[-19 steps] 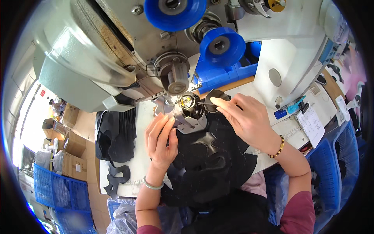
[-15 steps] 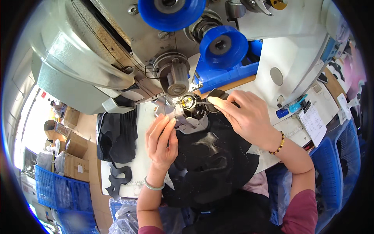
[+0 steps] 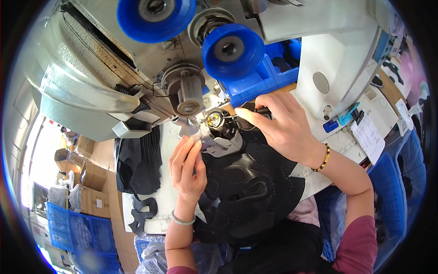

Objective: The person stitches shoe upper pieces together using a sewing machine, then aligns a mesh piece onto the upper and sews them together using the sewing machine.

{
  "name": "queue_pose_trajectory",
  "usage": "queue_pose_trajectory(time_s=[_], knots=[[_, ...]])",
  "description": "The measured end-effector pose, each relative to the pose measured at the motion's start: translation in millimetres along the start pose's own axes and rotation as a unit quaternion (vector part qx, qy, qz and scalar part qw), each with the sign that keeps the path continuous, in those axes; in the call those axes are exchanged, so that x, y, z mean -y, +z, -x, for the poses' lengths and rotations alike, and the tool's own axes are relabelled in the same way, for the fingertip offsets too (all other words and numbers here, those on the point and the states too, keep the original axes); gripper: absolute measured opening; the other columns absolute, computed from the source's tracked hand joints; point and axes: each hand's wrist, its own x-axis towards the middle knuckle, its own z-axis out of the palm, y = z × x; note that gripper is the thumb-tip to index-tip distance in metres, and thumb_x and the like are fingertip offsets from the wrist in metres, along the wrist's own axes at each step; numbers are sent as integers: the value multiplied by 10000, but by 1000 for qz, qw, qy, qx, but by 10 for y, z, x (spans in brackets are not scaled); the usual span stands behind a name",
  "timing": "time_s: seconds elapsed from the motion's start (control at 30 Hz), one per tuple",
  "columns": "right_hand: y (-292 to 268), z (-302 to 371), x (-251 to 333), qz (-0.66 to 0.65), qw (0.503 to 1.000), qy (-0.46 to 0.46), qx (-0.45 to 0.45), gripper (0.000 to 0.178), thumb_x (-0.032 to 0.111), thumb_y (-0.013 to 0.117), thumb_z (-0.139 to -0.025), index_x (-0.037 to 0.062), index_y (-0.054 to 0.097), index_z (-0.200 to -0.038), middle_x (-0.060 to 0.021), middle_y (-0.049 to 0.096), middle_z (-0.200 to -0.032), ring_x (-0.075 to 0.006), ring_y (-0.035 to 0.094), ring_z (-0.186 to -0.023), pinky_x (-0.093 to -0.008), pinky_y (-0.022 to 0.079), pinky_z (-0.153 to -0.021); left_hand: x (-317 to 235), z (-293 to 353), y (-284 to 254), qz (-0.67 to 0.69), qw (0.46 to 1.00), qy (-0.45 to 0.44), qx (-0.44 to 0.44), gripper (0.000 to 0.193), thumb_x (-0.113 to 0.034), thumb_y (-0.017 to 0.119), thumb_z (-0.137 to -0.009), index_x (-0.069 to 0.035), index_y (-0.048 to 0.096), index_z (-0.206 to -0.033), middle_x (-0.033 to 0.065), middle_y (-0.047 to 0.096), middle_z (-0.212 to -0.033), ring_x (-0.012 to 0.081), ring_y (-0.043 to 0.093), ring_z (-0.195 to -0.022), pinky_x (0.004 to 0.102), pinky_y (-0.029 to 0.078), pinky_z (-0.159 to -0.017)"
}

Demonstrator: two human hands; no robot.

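Observation:
A sewing machine's small metal bed arm (image 3: 228, 145) stands in the middle, its round hook area (image 3: 214, 119) uncovered and lit. My right hand (image 3: 289, 130) is closed around a thin tool with a dark handle (image 3: 263, 111); its metal shaft points left into the hook area, and the tip is hard to make out. A dark flap (image 3: 246, 117) beside the arm partly hides the shaft. My left hand (image 3: 187, 169) has its fingers stretched out, fingertips at the shiny metal cover (image 3: 188, 129) left of the hook. Black stitched pieces (image 3: 242, 196) lie below the arm.
The machine head with blue thread discs (image 3: 232, 51) hangs over the work. Stacked black cut pieces (image 3: 138, 160) lie at left, a grey cut piece (image 3: 142, 212) nearer. A blue bin (image 3: 255, 84) stands behind; a written sheet (image 3: 368, 139) lies right. Blue crates (image 3: 82, 228) stand at far left.
The view has shifted, so the machine head appears further left and higher. My right hand has tilted slightly with the tool's handle raised; the left hand stays at the metal cover.

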Motion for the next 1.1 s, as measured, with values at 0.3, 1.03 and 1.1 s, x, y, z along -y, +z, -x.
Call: queue_pose_trajectory(time_s=[0.3,1.03,1.1], knots=[[-13,6,1,-8,1000,8,24,279,60,605,-681,54,622,-960,-67,494,-872,-197,511,-779,-308,401,-663,9,12,13,-8,1000,2,-1,272,99,559,-781,15,629,-1030,152,591,-1099,316,565,-1066,372,455,-910],[5,-8,54,-37,999,36,11,291,14,633,-663,68,653,-949,-49,489,-805,-185,529,-684,-288,440,-544,4,15,-8,-12,1000,-1,5,274,93,546,-794,18,617,-1048,158,584,-1102,324,563,-1068,382,459,-912],[5,-24,13,-13,1000,-10,-8,272,23,632,-653,62,656,-921,-54,494,-821,-190,532,-695,-294,452,-570,1,16,11,-2,1000,-6,1,278,93,547,-791,16,617,-1049,156,582,-1106,323,562,-1071,384,457,-915]])
